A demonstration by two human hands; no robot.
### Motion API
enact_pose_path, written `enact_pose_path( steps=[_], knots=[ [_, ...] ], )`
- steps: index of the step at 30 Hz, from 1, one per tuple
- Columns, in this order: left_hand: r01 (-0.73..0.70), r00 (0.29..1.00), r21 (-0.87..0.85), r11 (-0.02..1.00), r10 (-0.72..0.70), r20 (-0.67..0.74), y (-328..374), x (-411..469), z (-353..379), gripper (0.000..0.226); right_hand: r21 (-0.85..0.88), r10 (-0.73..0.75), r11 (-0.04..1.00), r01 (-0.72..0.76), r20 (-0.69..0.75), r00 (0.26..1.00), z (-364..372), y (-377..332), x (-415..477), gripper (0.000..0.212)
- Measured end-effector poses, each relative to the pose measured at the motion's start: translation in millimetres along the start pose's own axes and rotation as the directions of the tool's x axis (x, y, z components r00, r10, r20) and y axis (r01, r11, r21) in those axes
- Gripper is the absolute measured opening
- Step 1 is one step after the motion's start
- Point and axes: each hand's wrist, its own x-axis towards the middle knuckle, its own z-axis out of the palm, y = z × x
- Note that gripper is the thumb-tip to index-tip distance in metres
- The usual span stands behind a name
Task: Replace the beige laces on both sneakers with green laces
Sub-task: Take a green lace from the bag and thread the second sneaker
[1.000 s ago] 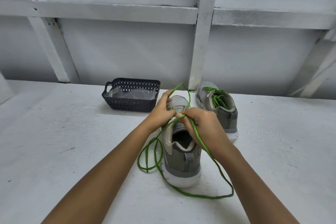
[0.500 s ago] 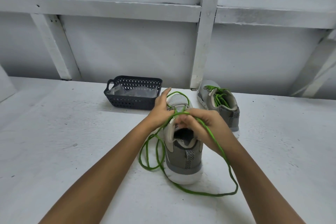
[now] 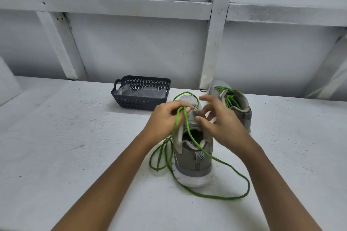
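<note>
**Green lace caught in the left hand, right hand loose above the shoe**

Left hand's got it: fingers curled round two strands of the lace, right over the front of the near sneaker. A loop arcs up from that grip and over the toe. One strand drops across the shoe's opening, past the heel, and swings out in a wide loop on the white table to the right. More slack lies coiled on the left of the shoe, below the left wrist.

Right hand hovers just above the tongue, fingers spread and loose, gripping nothing I can see. They're blurred, so whether a fingertip touches the shoe I can't tell. The eyelets sit mostly hidden under both hands.

Heel of that shoe points at the person. Behind it to the right stands the second sneaker, green-laced, partly covered by the right hand. Back left, a dark basket holds crumpled clear plastic; anything under it is hard to make out.
</note>
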Motion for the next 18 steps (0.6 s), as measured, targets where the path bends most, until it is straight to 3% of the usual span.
enact_pose_path(
  steps=[2, 5, 12, 15, 18],
  knots=[
    [-0.040, 0.999, -0.015, 0.999, 0.040, -0.006, -1, -6, 2, 0.013, -0.172, 0.017, 0.985, -0.013, 0.018, 1.000, 4, 4, 6, 0.035],
    [-0.101, 0.993, 0.001, 0.995, 0.101, -0.065, -3, -13, 9, 0.014, -0.284, -0.032, 0.958, 0.050, 0.069, 0.997, 13, 0, 15, 0.029],
    [-0.222, 0.955, 0.165, 0.961, 0.248, -0.163, -12, -23, 23, 0.020, -0.250, -0.064, 0.965, 0.084, 0.087, 0.994, 18, 1, 21, 0.028],
    [-0.052, 0.969, 0.116, 0.992, 0.078, -0.232, -18, -24, 30, 0.038, -0.254, -0.085, 0.963, 0.093, 0.044, 0.995, 16, 5, 18, 0.021],
    [0.187, 0.969, 0.107, 0.976, -0.165, -0.184, -28, -20, 30, 0.031, -0.159, -0.100, 0.983, 0.093, -0.034, 0.994, 11, 9, 11, 0.016]
  ],
)
